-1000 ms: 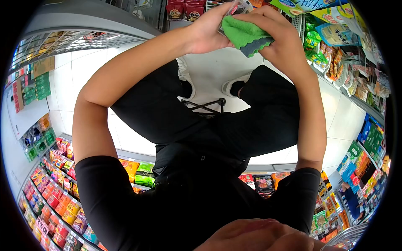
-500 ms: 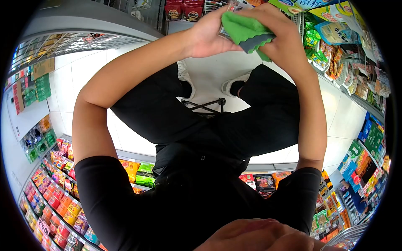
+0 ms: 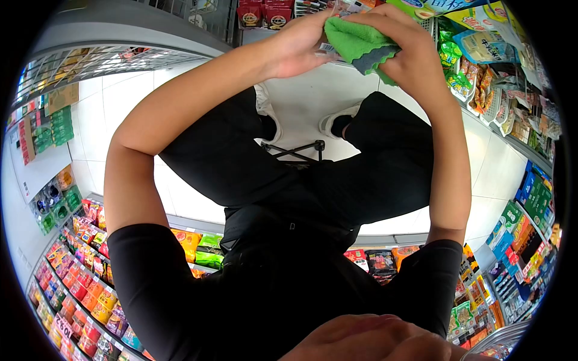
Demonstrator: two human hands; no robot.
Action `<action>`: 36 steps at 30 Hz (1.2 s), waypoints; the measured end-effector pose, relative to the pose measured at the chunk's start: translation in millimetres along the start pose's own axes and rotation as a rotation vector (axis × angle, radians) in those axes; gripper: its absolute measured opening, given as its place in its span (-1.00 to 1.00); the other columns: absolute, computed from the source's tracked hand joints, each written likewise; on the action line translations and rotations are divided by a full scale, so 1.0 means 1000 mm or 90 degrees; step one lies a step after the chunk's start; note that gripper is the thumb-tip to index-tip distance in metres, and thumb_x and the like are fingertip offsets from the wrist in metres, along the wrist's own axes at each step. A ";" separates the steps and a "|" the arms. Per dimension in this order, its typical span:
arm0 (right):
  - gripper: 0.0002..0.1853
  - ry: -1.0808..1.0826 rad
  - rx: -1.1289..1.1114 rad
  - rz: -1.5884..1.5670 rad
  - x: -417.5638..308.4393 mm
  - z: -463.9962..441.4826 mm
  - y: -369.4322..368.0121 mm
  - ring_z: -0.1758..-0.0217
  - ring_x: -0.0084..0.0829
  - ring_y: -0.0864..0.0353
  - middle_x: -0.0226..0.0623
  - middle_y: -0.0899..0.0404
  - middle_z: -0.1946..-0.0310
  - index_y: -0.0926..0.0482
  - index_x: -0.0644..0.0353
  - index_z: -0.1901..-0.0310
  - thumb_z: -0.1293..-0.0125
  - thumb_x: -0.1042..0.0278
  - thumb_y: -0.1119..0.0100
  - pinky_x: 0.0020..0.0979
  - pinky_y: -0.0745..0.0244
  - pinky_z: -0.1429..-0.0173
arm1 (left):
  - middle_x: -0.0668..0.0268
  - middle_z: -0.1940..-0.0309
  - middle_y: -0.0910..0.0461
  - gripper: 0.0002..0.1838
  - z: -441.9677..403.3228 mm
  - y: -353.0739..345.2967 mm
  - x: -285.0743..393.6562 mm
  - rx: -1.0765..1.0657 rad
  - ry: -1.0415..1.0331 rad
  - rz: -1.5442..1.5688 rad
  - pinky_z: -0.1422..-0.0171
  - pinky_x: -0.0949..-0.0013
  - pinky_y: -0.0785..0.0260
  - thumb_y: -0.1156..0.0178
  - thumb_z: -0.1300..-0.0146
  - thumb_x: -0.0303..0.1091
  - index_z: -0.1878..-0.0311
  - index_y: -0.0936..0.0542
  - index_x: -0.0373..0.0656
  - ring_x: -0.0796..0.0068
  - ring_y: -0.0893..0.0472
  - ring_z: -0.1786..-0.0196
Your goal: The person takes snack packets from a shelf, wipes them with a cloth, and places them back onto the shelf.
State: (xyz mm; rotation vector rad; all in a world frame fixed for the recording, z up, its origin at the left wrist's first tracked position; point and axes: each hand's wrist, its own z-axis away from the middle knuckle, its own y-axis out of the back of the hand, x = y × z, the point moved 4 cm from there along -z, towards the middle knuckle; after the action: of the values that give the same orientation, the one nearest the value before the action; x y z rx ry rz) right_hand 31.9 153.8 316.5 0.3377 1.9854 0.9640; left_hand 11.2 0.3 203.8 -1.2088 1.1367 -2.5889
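At the top centre my left hand [image 3: 301, 48] is wrapped round a clear plastic package [image 3: 328, 49], which shows a small barcode label. My right hand [image 3: 406, 45] grips a green cloth [image 3: 355, 39] with a dark grey, scalloped edge. The cloth lies against the right side of the package, between my two hands. Much of the package is hidden behind the cloth and my fingers, so its contents are hard to make out.
Red packets [image 3: 265, 15] stand on a shelf beyond my hands. Snack bags [image 3: 448, 54] fill the shelf at the upper right. A wire rack [image 3: 72, 63] runs along the upper left. A folding stool's black legs [image 3: 295, 150] show between my knees on the tiled floor.
The cloth and my right hand have shifted slightly right. The fingers of my left hand have moved a little, and the barcode label on the package now shows.
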 end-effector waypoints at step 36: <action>-0.59 -0.126 0.127 0.109 0.016 0.001 0.031 0.00 -0.09 -0.71 -0.11 -0.72 0.12 -0.75 0.23 -0.01 -0.07 0.69 -0.33 -0.27 -0.56 -0.14 | 0.17 -0.17 -0.62 -0.62 -0.012 0.019 0.026 -0.039 0.010 0.055 -0.38 0.17 -0.62 -0.07 -0.56 -0.56 -0.38 -0.43 -0.18 0.24 -0.68 -0.21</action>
State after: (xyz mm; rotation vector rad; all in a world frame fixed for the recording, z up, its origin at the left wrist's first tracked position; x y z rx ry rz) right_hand 19.8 184.1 329.3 0.6970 1.8955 0.8049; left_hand -19.7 -15.4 203.0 -1.1272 1.2503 -2.5222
